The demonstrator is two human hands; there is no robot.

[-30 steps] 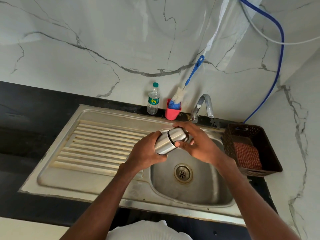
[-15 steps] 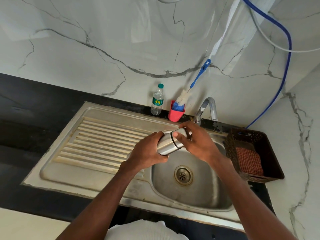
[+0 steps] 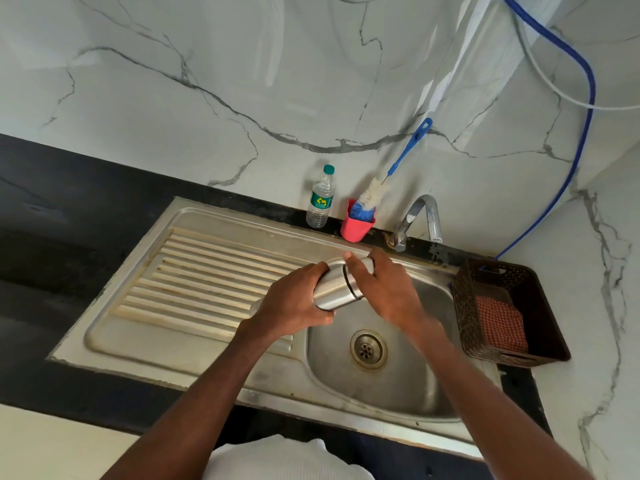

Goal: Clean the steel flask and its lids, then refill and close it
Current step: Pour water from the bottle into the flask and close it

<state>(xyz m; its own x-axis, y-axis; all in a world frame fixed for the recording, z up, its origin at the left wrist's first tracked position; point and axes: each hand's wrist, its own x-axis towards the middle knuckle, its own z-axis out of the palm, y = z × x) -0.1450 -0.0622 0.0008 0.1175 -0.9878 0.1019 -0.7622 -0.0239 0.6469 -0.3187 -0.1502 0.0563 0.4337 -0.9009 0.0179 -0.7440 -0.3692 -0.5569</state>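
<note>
Black countertop [image 3: 69, 216] meets a white marble-veined wall [image 3: 207, 81]. The steel sink [image 3: 207, 271] carries a ribbed drainer at left and a basin at right. Above the basin, the left hand [image 3: 294, 303] grips the steel flask [image 3: 337, 287] body; the right hand [image 3: 388, 289] grasps its lid end. Behind stand a water bottle [image 3: 320, 199], red cup [image 3: 356, 228] with brush [image 3: 372, 195], and tap [image 3: 420, 216]. A brown basket [image 3: 502, 278] sits rightmost.

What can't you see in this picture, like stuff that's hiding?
- Head view: the lower body of the steel flask is covered by the left hand.
- Head view: the top of the flask's lid is hidden by the right hand.
- Head view: the words on the plastic bottle label are too small to read.
- Head view: the blue hose is cut off by the top edge.
</note>
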